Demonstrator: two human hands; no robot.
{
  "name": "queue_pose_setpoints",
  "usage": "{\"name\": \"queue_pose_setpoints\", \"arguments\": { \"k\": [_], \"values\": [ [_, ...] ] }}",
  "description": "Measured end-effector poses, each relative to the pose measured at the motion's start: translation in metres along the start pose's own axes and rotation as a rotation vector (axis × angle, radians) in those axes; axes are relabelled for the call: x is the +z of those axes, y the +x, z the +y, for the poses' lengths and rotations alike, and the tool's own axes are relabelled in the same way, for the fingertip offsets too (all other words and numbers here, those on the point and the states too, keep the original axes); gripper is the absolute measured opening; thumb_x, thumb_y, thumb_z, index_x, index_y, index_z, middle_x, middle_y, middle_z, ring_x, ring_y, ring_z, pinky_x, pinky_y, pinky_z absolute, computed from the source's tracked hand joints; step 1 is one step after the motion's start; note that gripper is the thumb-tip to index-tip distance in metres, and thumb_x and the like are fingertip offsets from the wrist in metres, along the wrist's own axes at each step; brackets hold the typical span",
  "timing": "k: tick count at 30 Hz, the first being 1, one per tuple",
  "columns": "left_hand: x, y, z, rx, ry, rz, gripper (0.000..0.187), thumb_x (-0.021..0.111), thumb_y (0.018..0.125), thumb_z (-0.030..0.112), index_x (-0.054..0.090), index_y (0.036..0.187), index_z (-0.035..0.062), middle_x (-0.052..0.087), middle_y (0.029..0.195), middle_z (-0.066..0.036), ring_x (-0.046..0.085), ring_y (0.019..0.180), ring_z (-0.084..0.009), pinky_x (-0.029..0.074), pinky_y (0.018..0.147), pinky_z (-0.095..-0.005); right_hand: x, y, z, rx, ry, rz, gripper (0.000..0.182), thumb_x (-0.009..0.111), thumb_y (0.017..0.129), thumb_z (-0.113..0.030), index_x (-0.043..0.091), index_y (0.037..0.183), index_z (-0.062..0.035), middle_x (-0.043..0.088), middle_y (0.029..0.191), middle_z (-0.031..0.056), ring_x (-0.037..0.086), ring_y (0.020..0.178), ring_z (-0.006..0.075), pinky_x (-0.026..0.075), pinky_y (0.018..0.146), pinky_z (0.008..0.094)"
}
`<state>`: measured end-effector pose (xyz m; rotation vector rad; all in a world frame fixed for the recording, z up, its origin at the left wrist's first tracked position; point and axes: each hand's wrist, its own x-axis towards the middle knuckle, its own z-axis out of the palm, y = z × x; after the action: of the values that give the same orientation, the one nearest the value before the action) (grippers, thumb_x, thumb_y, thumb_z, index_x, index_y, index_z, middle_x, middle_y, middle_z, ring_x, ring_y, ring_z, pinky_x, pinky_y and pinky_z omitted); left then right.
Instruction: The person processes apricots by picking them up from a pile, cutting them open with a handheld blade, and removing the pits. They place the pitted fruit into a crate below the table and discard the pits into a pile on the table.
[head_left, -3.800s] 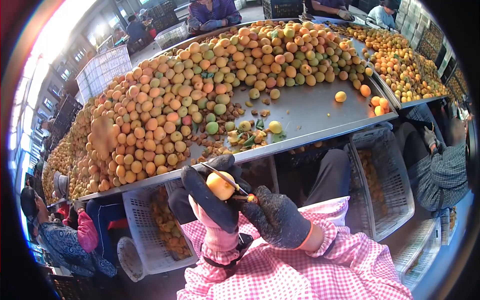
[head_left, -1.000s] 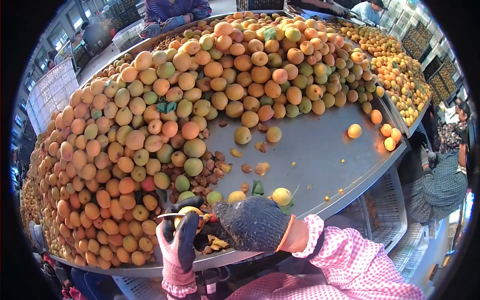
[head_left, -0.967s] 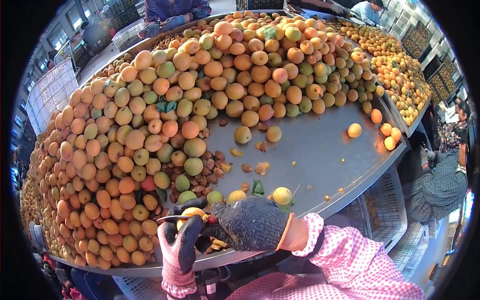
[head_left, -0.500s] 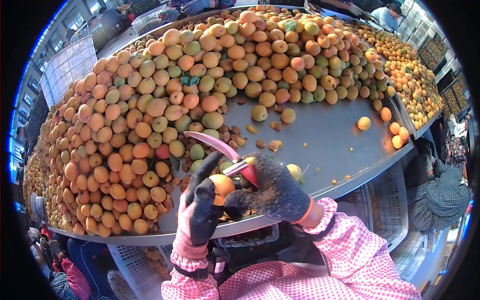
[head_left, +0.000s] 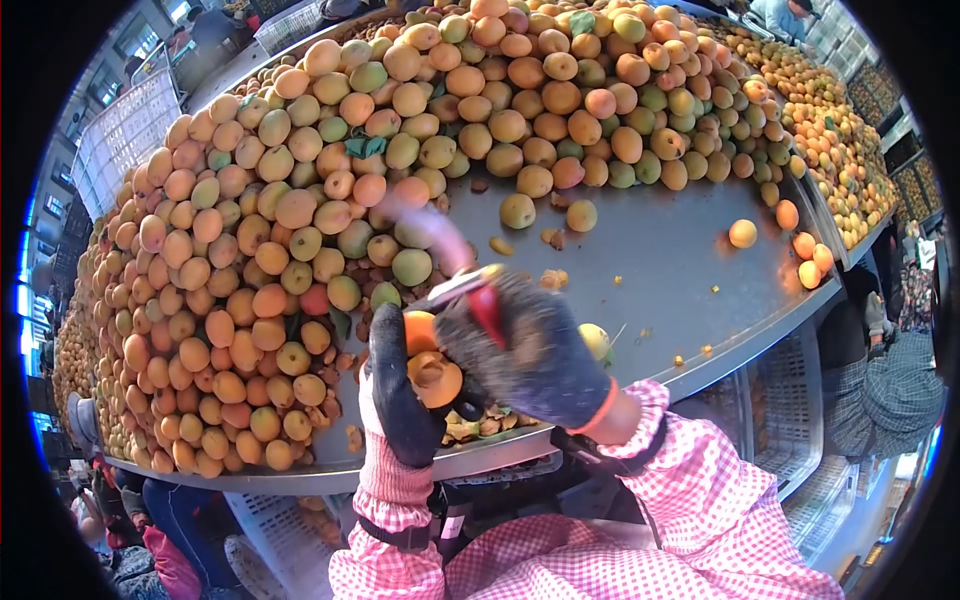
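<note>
Pink-and-white checked sleeves fill the bottom of the frame. Around the centre, the black-and-pink-gloved left hand has its fingers clamped on a split round orange fruit, 2 parts showing. Just right of that, the black-knit-gloved right hand has fingers wrapped around a red-handled knife, blade kinda blurry. Beyond: shiny grey metal table, massive orange-green fruit heap, white plastic crate upper left.

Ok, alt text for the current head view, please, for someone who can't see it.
A gloved left hand holds a split apricot while the gloved right hand grips a red-handled knife. Beyond them, whole apricots lie heaped on a metal table.
</note>
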<state>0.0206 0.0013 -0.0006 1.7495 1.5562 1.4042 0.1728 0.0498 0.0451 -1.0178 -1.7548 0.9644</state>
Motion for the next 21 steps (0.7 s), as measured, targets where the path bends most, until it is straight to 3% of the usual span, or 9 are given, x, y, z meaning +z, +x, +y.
{"name": "queue_pose_setpoints", "arguments": {
  "k": [2, 3, 8, 10, 12, 14, 15, 19, 21],
  "values": [
    [-0.014, 0.016, 0.025, -0.728, -0.884, -0.086, 0.053, 0.045, 0.094, 0.041, 0.044, 0.127, -0.0004, 0.061, 0.083, -0.017, 0.06, 0.058, -0.0268, 0.049, 0.051, -0.033, -0.019, -0.003, -0.017, 0.049, 0.338, 0.066, 0.027, 0.068, 0.082, -0.02, 0.059, 0.095, 0.0017, 0.058, 0.07, 0.0115, 0.06, 0.06, 0.0239, 0.046, 0.053, 0.0341],
    [-0.024, 0.016, 0.027, -0.717, -1.072, -0.152, 0.037, 0.046, 0.094, 0.015, 0.042, 0.125, -0.0066, 0.064, 0.093, -0.017, 0.065, 0.068, -0.023, 0.054, 0.063, -0.0305, -0.023, -0.003, -0.026, 0.106, 0.619, 0.157, 0.022, 0.067, 0.084, -0.016, 0.061, 0.096, 0.0017, 0.056, 0.069, 0.0062, 0.056, 0.061, 0.0122, 0.044, 0.053, 0.0282],
    [-0.026, 0.005, 0.017, -0.565, -0.524, -0.077, 0.034, 0.041, 0.096, 0.016, 0.045, 0.123, -0.004, 0.064, 0.092, -0.016, 0.064, 0.068, -0.0212, 0.053, 0.062, -0.0305, -0.031, -0.03, -0.045, 0.144, 0.188, 0.218, 0.022, 0.072, 0.08, -0.016, 0.061, 0.089, 0.0009, 0.06, 0.072, 0.0045, 0.057, 0.064, 0.0081, 0.046, 0.056, 0.0229],
    [-0.024, 0.012, 0.034, -0.744, -0.706, -0.082, 0.06, 0.034, 0.095, 0.049, 0.051, 0.117, -0.004, 0.062, 0.076, -0.013, 0.058, 0.052, -0.0212, 0.048, 0.044, -0.0305, -0.032, -0.037, -0.056, 0.146, 0.43, 0.212, 0.022, 0.073, 0.079, -0.016, 0.061, 0.087, -0.0001, 0.062, 0.074, 0.0056, 0.06, 0.066, 0.0091, 0.048, 0.057, 0.0227],
    [-0.013, 0.0, 0.017, -0.478, -0.592, 0.131, 0.052, 0.05, 0.093, 0.037, 0.046, 0.123, -0.0049, 0.064, 0.09, -0.016, 0.064, 0.073, -0.0223, 0.053, 0.066, -0.0308, -0.036, -0.04, -0.052, -0.015, 0.086, 0.173, 0.02, 0.071, 0.08, -0.014, 0.064, 0.094, -0.0018, 0.066, 0.082, 0.0066, 0.064, 0.072, 0.0131, 0.051, 0.062, 0.025],
    [-0.016, -0.001, 0.016, 0.172, 0.267, 0.054, 0.052, 0.058, 0.079, 0.001, 0.042, 0.128, -0.005, 0.064, 0.096, -0.019, 0.065, 0.077, -0.0271, 0.052, 0.073, -0.0331, -0.034, -0.042, -0.048, -0.098, 0.231, 0.04, 0.024, 0.067, 0.082, -0.012, 0.065, 0.105, -0.0064, 0.069, 0.093, 0.006, 0.066, 0.078, 0.0181, 0.051, 0.069, 0.0287],
    [-0.017, 0.001, 0.02, 0.171, 0.238, 0.02, 0.064, 0.062, 0.073, -0.002, 0.039, 0.132, -0.0043, 0.063, 0.099, -0.02, 0.065, 0.081, -0.0297, 0.051, 0.074, -0.035, -0.036, -0.046, -0.039, -0.281, -0.093, 0.016, 0.036, 0.063, 0.084, -0.013, 0.06, 0.12, -0.0121, 0.067, 0.108, 0.0045, 0.064, 0.09, 0.0205, 0.05, 0.076, 0.0317],
    [-0.018, 0.0, 0.008, 0.167, 0.129, -0.001, 0.069, 0.061, 0.072, -0.005, 0.034, 0.135, -0.0037, 0.063, 0.098, -0.02, 0.064, 0.08, -0.03, 0.052, 0.072, -0.0371, -0.049, -0.054, -0.025, -0.104, -0.111, -0.197, 0.039, 0.059, 0.087, -0.015, 0.055, 0.126, -0.0158, 0.063, 0.117, 0.0057, 0.06, 0.101, 0.0208, 0.049, 0.081, 0.0318],
    [-0.018, 0.001, 0.015, 0.205, 0.211, 0.007, 0.069, 0.061, 0.073, -0.005, 0.033, 0.136, -0.0037, 0.063, 0.097, -0.02, 0.064, 0.079, -0.03, 0.052, 0.071, -0.0372, -0.056, -0.061, -0.01, -1.075, -1.712, -0.144, 0.049, 0.056, 0.09, -0.024, 0.043, 0.134, -0.0089, 0.048, 0.131, 0.0108, 0.053, 0.113, 0.0211, 0.045, 0.093, 0.0347]
  ]
}}
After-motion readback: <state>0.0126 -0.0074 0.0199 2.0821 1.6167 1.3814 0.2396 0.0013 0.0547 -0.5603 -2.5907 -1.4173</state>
